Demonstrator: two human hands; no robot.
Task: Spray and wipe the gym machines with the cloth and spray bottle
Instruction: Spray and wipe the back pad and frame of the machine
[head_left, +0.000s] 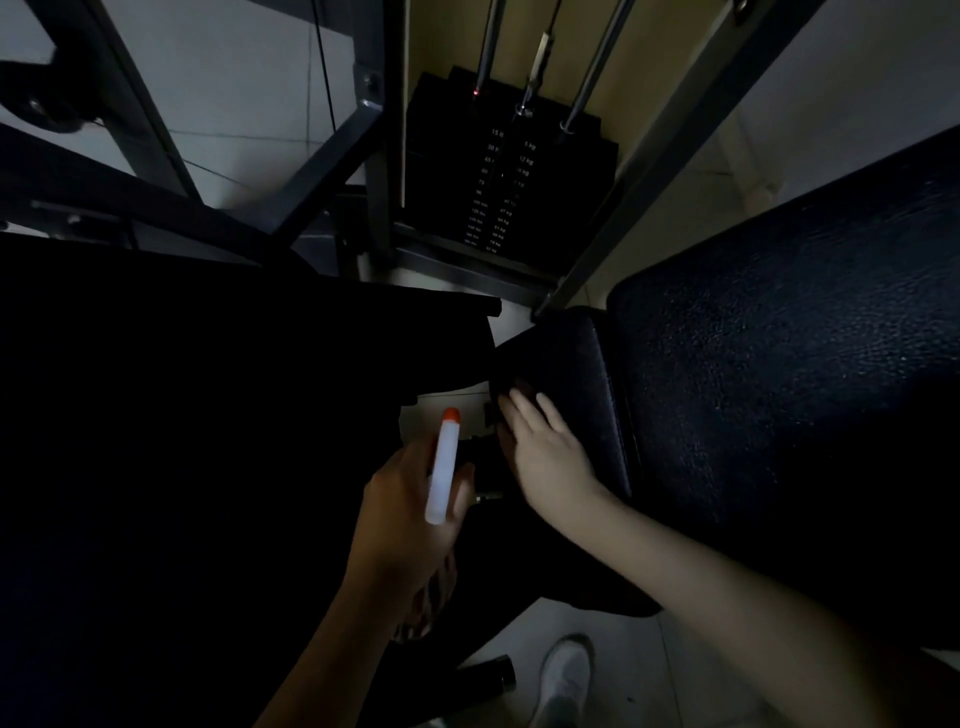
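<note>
You are at the machine whose big textured pad (779, 364) rises right of the small pad (566, 364), with the weight stack (498, 192) beyond it. Your right hand (545, 447) lies on the small pad's near-left edge, fingers straight and pressed flat. The cloth is probably under them, but the dark hides it. Wipe in overlapping strokes across the small pad, taking in its rolled edge and seam. Your left hand (410, 499), just left of the small pad, curls round the spray bottle (442, 467), orange tip (451, 414) pointing away from you. Aim it at the pad, not the stack.
</note>
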